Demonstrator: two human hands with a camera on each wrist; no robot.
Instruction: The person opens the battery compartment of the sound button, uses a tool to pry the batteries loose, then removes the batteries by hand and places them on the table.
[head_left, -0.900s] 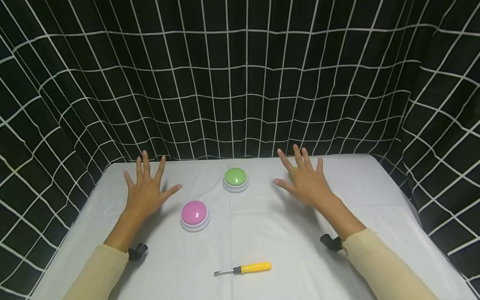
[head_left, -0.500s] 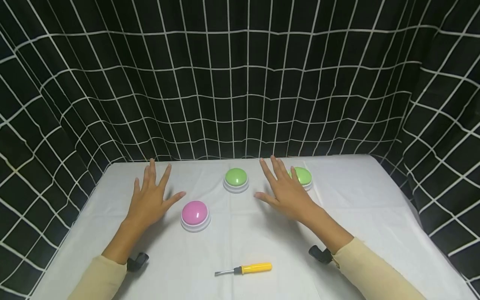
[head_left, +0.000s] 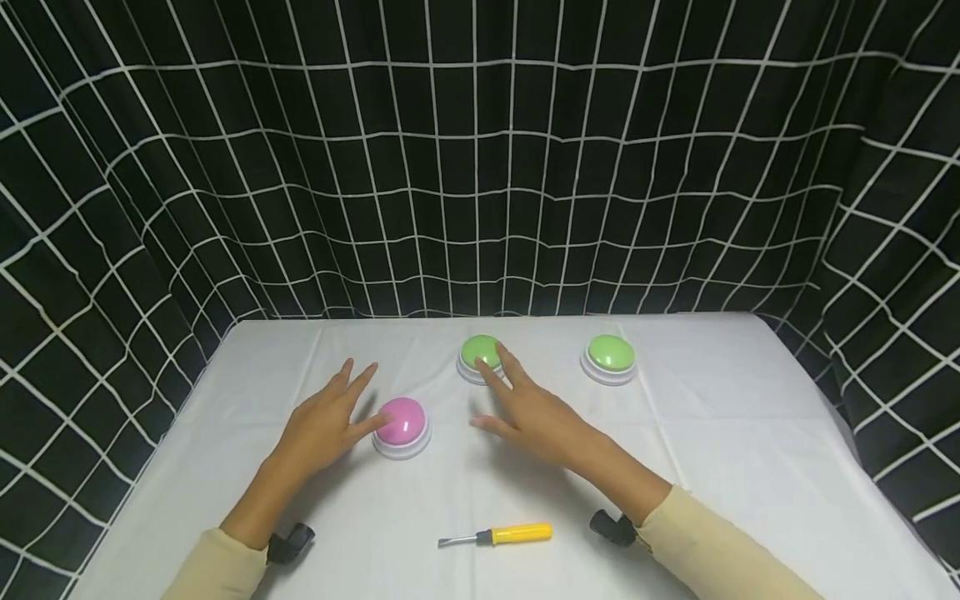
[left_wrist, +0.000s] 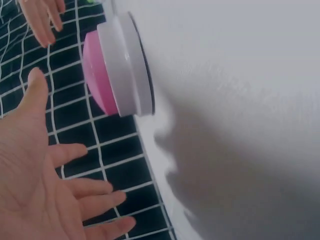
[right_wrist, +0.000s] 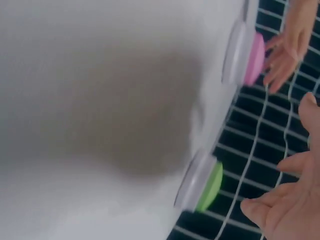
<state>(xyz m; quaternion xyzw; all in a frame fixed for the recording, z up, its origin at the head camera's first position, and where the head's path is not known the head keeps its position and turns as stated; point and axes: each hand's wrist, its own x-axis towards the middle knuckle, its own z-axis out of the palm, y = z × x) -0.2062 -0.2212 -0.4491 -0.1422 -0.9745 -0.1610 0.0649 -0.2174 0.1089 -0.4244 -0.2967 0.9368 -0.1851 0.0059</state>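
My left hand (head_left: 321, 429) hovers left of a pink dome button (head_left: 402, 421) with a white base; its thumb overlaps the dome in the head view. From the left wrist view, the hand's relaxed fingers hold nothing and a gap separates the thumb from the pink button (left_wrist: 100, 75). Over the middle of the table hangs my right hand (head_left: 543, 421), fingers spread and nothing held. Its fingertips partly cover a green dome button (head_left: 477, 352) in the head view. The right wrist view shows that hand (right_wrist: 290, 200) apart from the green button (right_wrist: 210, 187).
Another green button (head_left: 611, 354) sits at the back right. A screwdriver (head_left: 517, 534) with a yellow handle lies near the front, its tip to the left. White cloth covers the table (head_left: 720, 433), and a black curtain (head_left: 525, 167) with white grid lines surrounds it.
My right hand has moved left, from in front of the right green button toward the middle one. My left hand has come right and nearer, toward the pink button.
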